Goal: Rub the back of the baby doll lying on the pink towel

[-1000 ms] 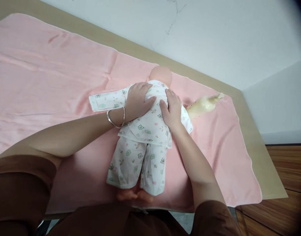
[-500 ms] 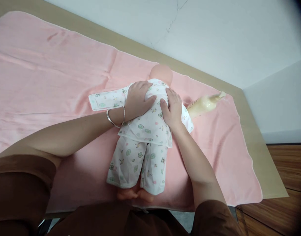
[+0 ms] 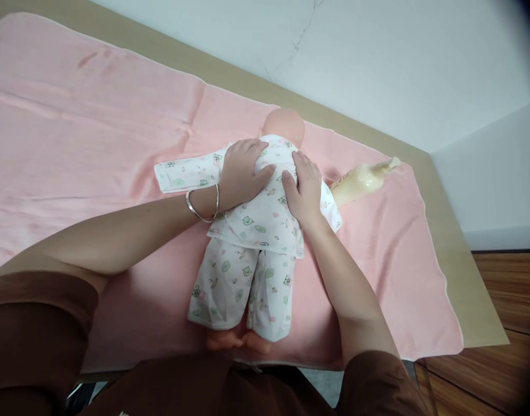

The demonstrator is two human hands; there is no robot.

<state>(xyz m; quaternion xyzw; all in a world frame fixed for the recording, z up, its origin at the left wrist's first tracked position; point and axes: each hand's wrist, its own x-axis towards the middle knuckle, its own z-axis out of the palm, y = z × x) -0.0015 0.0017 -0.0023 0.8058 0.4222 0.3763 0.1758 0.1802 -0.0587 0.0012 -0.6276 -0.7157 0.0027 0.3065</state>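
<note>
A baby doll (image 3: 283,122) lies face down, its bald head pointing away from me and its feet toward me. It wears a white printed top (image 3: 260,214) and matching trousers (image 3: 230,283). Flat on the left side of its upper back rests my left hand (image 3: 244,172), fingers stretched out, with a silver bangle (image 3: 196,212) at the wrist. My right hand (image 3: 305,188) lies on the right side of the back, its fingers extended and thumb apart. One sleeve (image 3: 187,172) stretches out to the left. Neither hand grips anything; the doll's face is hidden.
Beneath the doll a pink blanket (image 3: 96,121) covers most of the table (image 3: 468,277). A pale yellow pump bottle (image 3: 362,179) lies on its side right of the doll's shoulder. Behind the table stands a white wall (image 3: 377,75); wood flooring (image 3: 511,289) shows at the right.
Both hands stay on the doll's back in nearly the same place. The view has shifted very slightly; the doll and the bottle lie as before.
</note>
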